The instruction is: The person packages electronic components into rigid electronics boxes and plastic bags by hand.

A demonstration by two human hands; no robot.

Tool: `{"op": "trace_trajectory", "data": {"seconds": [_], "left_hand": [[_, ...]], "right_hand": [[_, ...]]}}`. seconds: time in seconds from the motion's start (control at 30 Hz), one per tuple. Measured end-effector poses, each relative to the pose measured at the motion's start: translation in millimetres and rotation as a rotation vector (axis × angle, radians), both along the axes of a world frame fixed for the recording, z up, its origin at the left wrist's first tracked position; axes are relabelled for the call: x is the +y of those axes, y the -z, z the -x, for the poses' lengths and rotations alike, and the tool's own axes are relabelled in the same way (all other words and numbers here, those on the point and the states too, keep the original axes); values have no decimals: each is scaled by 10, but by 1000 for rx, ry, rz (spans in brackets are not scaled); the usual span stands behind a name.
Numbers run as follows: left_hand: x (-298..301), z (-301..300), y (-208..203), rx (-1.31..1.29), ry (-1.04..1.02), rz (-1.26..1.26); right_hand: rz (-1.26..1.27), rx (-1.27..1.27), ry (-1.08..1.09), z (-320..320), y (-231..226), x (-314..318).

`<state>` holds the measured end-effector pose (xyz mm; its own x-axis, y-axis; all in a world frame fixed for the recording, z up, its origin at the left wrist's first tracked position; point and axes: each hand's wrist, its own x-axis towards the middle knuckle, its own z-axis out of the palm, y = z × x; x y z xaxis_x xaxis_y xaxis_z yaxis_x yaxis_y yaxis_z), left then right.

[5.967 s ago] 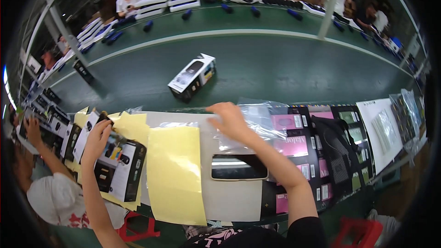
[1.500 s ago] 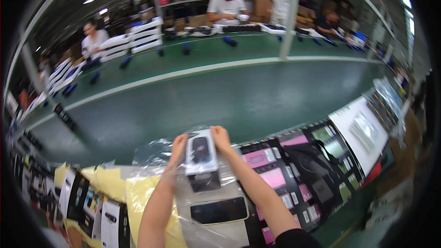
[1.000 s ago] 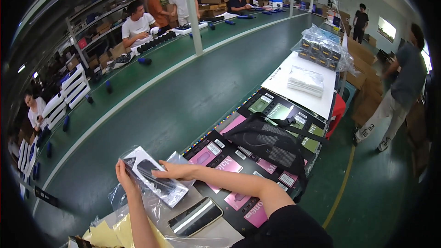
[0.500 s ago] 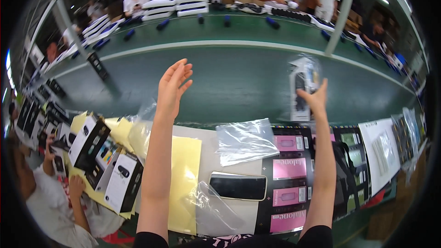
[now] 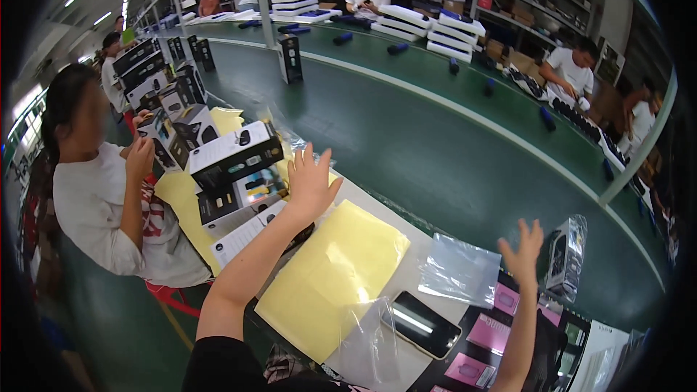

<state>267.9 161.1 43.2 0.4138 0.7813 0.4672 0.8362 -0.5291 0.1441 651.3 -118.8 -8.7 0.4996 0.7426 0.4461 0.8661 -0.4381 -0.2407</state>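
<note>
My left hand (image 5: 311, 187) is open, fingers spread, beside a stack of black-and-white product boxes. The top box (image 5: 236, 154) lies on its side just left of the fingers; whether they touch it I cannot tell. My right hand (image 5: 523, 252) is also open and empty, over the belt's near edge. A box in clear plastic wrap (image 5: 566, 258) stands just right of it on the belt. Between my arms lie clear plastic bags (image 5: 459, 270), a yellow sheet (image 5: 334, 276), a dark-screened phone (image 5: 422, 325) and a clear plastic sleeve (image 5: 370, 348).
A green conveyor belt (image 5: 406, 152) runs across beyond the bench. One upright black box (image 5: 289, 59) stands on it near a post. At my left a co-worker (image 5: 120, 196) handles boxes. Pink-and-black printed packaging (image 5: 488, 332) lies at the lower right. Others sit across the belt.
The view has swung left. My right hand has let go of the wrapped box, which now stands on the belt. My left hand has come over to the stacked boxes, its fingers spreading.
</note>
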Motion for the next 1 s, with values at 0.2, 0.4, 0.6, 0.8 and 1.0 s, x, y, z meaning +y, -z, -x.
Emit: {"op": "trace_trajectory", "data": {"seconds": [0.2, 0.4, 0.6, 0.8, 1.0], "left_hand": [[1583, 404, 556, 832, -167, -273], [1550, 43, 739, 448, -325, 545], [1753, 22, 906, 435, -274, 308], [1626, -48, 497, 298, -137, 129], [-1, -865, -221, -234, 620, 122]], "right_hand": [[-16, 180, -339, 888, -181, 257], [36, 250, -227, 995, -238, -252], [-21, 344, -129, 921, -133, -596], [-67, 217, -137, 829, 102, -515], [-66, 290, -137, 956, -158, -641]]}}
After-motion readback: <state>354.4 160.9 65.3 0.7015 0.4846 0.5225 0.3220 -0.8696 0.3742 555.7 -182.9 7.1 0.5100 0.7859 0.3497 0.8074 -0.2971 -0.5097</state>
